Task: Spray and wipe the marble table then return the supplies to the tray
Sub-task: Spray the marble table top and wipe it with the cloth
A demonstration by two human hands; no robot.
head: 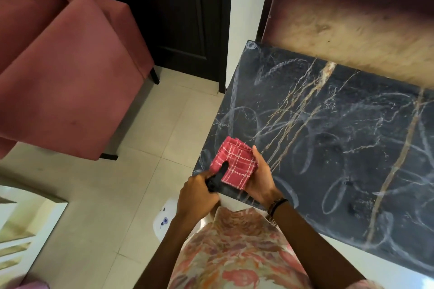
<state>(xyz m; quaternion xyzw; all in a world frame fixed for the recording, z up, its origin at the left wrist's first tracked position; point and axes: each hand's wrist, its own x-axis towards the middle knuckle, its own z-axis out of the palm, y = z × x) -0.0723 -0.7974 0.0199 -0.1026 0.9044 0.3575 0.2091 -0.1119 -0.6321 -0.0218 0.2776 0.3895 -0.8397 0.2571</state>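
Note:
A folded red checked cloth (234, 162) sits in my right hand (259, 180) over the near-left corner of the black marble table (340, 138). My left hand (197, 197) grips a spray bottle whose black nozzle (218, 176) points at the cloth. Most of the bottle is hidden below my hand; a white part with a label (164, 217) shows beneath. Swirling wet streaks cover the marble top.
A pink upholstered armchair (70, 82) stands to the left on the beige tile floor (145, 148). A dark door (169, 12) is behind it. A worn brown panel (352, 19) runs along the table's far edge. A mirror (25, 225) leans at the lower left.

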